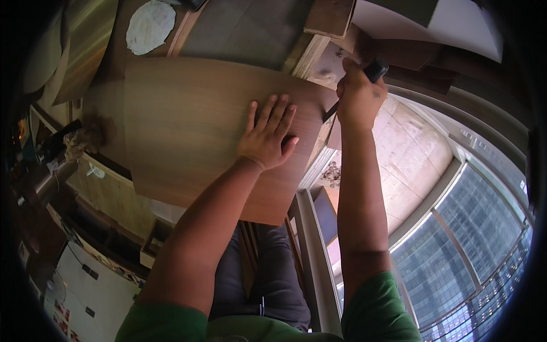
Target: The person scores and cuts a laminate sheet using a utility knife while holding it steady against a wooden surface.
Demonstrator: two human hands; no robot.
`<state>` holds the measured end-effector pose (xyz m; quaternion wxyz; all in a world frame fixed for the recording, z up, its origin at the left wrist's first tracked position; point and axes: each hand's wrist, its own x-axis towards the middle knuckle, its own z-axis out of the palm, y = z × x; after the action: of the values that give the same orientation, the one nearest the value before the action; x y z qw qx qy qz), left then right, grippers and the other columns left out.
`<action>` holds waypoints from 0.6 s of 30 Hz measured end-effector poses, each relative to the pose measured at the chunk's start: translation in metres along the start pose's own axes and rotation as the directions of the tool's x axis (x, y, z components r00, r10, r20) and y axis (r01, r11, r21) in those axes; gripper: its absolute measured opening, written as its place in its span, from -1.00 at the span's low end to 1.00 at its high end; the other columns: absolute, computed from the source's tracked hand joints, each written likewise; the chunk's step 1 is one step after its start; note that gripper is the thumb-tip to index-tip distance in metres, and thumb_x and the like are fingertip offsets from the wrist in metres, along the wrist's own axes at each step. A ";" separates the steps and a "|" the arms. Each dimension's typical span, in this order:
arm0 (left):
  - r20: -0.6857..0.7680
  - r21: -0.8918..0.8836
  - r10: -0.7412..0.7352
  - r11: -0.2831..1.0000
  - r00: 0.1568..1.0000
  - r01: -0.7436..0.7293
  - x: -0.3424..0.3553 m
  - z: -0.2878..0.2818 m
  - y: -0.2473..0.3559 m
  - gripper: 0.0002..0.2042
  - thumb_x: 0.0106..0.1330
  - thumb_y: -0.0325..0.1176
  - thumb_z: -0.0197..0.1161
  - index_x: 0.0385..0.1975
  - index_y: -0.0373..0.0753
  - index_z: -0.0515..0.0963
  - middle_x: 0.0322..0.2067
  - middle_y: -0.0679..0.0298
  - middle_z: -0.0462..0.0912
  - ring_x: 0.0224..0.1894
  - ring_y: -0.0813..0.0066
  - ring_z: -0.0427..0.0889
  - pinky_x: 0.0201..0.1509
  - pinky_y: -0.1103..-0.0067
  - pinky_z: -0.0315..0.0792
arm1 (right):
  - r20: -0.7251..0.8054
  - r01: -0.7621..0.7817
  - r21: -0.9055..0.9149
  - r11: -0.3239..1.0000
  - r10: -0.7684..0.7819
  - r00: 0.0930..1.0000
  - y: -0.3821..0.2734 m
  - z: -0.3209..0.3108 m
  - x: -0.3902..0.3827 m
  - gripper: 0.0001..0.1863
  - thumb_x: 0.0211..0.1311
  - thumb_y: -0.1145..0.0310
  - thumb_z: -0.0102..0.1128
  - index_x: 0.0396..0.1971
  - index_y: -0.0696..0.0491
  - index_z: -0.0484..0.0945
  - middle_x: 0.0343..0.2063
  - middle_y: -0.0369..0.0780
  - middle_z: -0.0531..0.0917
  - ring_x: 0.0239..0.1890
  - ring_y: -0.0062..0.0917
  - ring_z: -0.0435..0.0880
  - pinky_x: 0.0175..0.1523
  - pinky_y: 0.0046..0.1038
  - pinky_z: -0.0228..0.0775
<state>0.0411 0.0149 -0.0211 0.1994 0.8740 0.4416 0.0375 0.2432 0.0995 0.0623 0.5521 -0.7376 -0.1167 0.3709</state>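
Observation:
A flat brown wood-grain board [194,125] lies across the bench in front of me. My left hand [268,134] rests palm down on its right half, fingers spread. At the board's far right corner, my right hand [359,100] is closed round a hand tool with a thick black handle [376,69]. The tool's narrow dark blade [330,112] comes out below the fist and meets the board's right edge. Its exact kind is unclear, as my fist covers the middle of it.
A whitish round piece [150,27] lies beyond the board, beside a dark panel [245,31]. Wood blocks [329,17] are stacked at the far right. Curved sheets [85,45] lean at the far left. A large window [461,245] is on my right, past a dusty tiled surface [413,154].

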 end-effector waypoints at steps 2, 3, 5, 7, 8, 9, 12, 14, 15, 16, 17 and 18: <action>-0.008 0.002 -0.010 1.000 1.000 0.010 -0.001 0.000 -0.001 -0.26 0.39 0.10 0.10 0.52 -0.08 0.19 0.55 0.13 0.12 0.58 0.09 0.06 0.61 -0.05 -0.22 | 0.014 -0.012 0.128 0.992 0.011 1.000 0.003 -0.003 -0.008 -0.79 0.11 0.52 0.37 -0.59 0.08 0.49 -0.71 -0.30 0.49 -0.73 -0.62 0.39 -0.56 -0.52 0.16; -0.015 0.005 -0.012 1.000 1.000 0.012 -0.002 0.000 -0.001 -0.26 0.39 0.10 0.10 0.52 -0.08 0.19 0.55 0.13 0.12 0.58 0.08 0.06 0.61 -0.05 -0.22 | 0.026 -0.018 0.156 0.988 0.014 1.000 -0.003 -0.011 -0.011 -0.79 0.13 0.53 0.36 -0.59 0.08 0.48 -0.72 -0.29 0.48 -0.72 -0.63 0.40 -0.56 -0.54 0.16; -0.024 0.007 -0.012 1.000 1.000 0.013 -0.002 -0.001 -0.003 -0.26 0.39 0.09 0.10 0.52 -0.09 0.19 0.54 0.12 0.13 0.58 0.08 0.07 0.61 -0.05 -0.21 | 0.000 0.075 0.238 0.968 -0.077 0.997 -0.009 -0.013 -0.020 -0.79 0.12 0.52 0.36 -0.58 0.08 0.47 -0.73 -0.30 0.46 -0.73 -0.65 0.38 -0.57 -0.55 0.13; -0.035 -0.004 -0.001 1.000 0.999 0.000 0.000 0.000 0.001 -0.26 0.38 0.09 0.11 0.52 -0.09 0.19 0.54 0.12 0.13 0.58 0.08 0.08 0.61 -0.04 -0.21 | -0.025 0.085 0.247 0.965 -0.081 0.996 -0.001 -0.010 -0.012 -0.78 0.11 0.52 0.36 -0.59 0.08 0.46 -0.73 -0.31 0.45 -0.73 -0.65 0.36 -0.58 -0.56 0.12; -0.034 -0.005 0.005 1.000 0.999 -0.005 0.002 0.000 0.002 -0.26 0.38 0.09 0.11 0.52 -0.09 0.19 0.55 0.12 0.13 0.58 0.08 0.08 0.61 -0.04 -0.21 | -0.061 0.060 0.223 0.973 -0.047 0.997 0.006 -0.001 -0.002 -0.77 0.11 0.53 0.36 -0.60 0.08 0.45 -0.73 -0.31 0.44 -0.74 -0.65 0.35 -0.59 -0.56 0.11; -0.034 -0.006 0.012 1.000 0.999 -0.012 0.003 0.000 0.003 -0.26 0.38 0.09 0.10 0.52 -0.09 0.19 0.55 0.12 0.13 0.58 0.08 0.08 0.61 -0.04 -0.21 | -0.039 0.027 0.238 0.971 -0.018 0.999 0.010 -0.004 0.004 -0.76 0.11 0.54 0.36 -0.61 0.08 0.44 -0.73 -0.31 0.44 -0.74 -0.65 0.34 -0.59 -0.57 0.10; -0.027 0.003 -0.002 1.000 1.000 0.002 -0.002 0.001 0.000 -0.27 0.39 0.10 0.10 0.51 -0.09 0.21 0.55 0.12 0.12 0.58 0.09 0.07 0.61 -0.04 -0.21 | 0.004 0.007 0.236 0.972 -0.008 1.000 0.010 -0.009 -0.008 -0.75 0.10 0.55 0.36 -0.62 0.08 0.44 -0.72 -0.31 0.44 -0.74 -0.65 0.34 -0.59 -0.58 0.09; -0.024 0.015 -0.016 1.000 1.000 0.017 -0.004 0.001 -0.004 -0.27 0.39 0.11 0.09 0.51 -0.09 0.22 0.55 0.12 0.12 0.58 0.09 0.06 0.62 -0.03 -0.22 | 0.039 0.075 0.285 0.955 -0.090 0.995 -0.009 -0.014 -0.026 -0.76 0.09 0.56 0.37 -0.61 0.09 0.44 -0.73 -0.31 0.45 -0.74 -0.64 0.34 -0.59 -0.56 0.11; -0.020 0.018 -0.017 1.000 1.000 0.017 -0.003 0.000 -0.004 -0.27 0.39 0.11 0.09 0.51 -0.09 0.22 0.55 0.12 0.12 0.59 0.09 0.06 0.62 -0.03 -0.23 | 0.037 0.128 0.262 0.957 -0.142 0.989 -0.010 -0.013 -0.024 -0.77 0.10 0.53 0.36 -0.61 0.08 0.46 -0.73 -0.30 0.45 -0.74 -0.64 0.35 -0.58 -0.55 0.12; -0.014 0.018 -0.011 1.000 1.000 0.012 -0.002 0.000 -0.001 -0.27 0.39 0.11 0.09 0.51 -0.09 0.22 0.55 0.12 0.12 0.59 0.09 0.05 0.62 -0.03 -0.23 | 0.024 0.084 0.239 0.967 -0.092 0.995 -0.003 -0.010 -0.016 -0.78 0.10 0.52 0.36 -0.61 0.08 0.46 -0.73 -0.30 0.46 -0.73 -0.64 0.36 -0.58 -0.55 0.13; -0.011 0.012 -0.003 1.000 1.000 0.003 0.000 0.001 0.002 -0.27 0.39 0.11 0.09 0.51 -0.09 0.21 0.55 0.12 0.12 0.59 0.09 0.05 0.62 -0.03 -0.24 | 0.005 0.044 0.217 0.975 -0.047 0.999 0.005 -0.005 -0.003 -0.78 0.10 0.51 0.36 -0.61 0.08 0.47 -0.73 -0.30 0.46 -0.73 -0.64 0.36 -0.58 -0.55 0.13; -0.009 0.007 0.006 1.000 1.000 -0.006 0.002 0.001 0.005 -0.27 0.39 0.11 0.09 0.51 -0.09 0.21 0.55 0.12 0.12 0.59 0.08 0.05 0.62 -0.03 -0.24 | -0.016 0.004 0.196 0.981 -0.001 1.000 0.013 -0.003 0.008 -0.79 0.11 0.49 0.36 -0.60 0.08 0.47 -0.73 -0.30 0.47 -0.73 -0.64 0.36 -0.57 -0.55 0.13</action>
<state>0.0458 0.0136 -0.0201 0.1944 0.8757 0.4402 0.0403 0.2474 0.0970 0.0474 0.6235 -0.6824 -0.0762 0.3739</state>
